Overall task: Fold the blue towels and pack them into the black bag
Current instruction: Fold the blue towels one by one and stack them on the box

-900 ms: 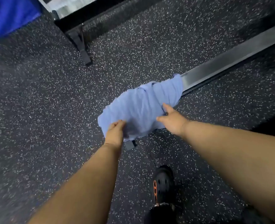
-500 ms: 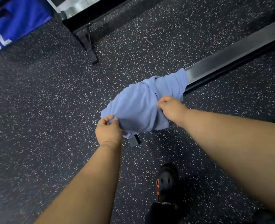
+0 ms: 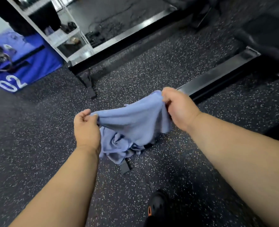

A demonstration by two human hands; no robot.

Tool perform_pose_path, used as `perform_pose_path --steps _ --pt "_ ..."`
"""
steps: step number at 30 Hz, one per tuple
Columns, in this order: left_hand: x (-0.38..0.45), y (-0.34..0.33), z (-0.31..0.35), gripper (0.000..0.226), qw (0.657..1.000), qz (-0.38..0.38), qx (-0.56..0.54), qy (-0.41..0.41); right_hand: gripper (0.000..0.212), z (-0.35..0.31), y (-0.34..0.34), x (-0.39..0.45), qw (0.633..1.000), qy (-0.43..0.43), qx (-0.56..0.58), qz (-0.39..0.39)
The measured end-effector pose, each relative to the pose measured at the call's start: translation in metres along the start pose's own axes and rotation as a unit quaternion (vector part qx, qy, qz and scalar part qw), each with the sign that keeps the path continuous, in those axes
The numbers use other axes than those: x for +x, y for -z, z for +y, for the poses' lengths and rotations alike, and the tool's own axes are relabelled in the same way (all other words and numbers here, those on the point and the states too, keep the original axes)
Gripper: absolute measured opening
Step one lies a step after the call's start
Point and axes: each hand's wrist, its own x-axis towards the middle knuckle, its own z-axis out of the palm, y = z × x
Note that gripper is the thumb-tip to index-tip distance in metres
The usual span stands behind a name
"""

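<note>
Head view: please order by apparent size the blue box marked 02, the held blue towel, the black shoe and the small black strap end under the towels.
1. blue box, though partly cut off at the frame edge
2. held blue towel
3. black shoe, partly hidden and nearer the camera, so unsure
4. strap end

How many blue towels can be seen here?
2 at least. One towel is held up between the left hand and right hand. A crumpled towel lies below it; more may be hidden underneath.

Speckled dark rubber floor (image 3: 37, 136) under a crumpled blue towel pile (image 3: 117, 145), blue box (image 3: 28, 68), black shoe (image 3: 158, 205)
</note>
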Motion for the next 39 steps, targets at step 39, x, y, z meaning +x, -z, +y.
perform_pose_path --steps 39 --pt "-0.609 -0.023 0.242 0.024 0.798 -0.541 -0.203 -0.174 0.044 -0.238 0.204 -0.75 0.886 0.242 -0.026 0.394"
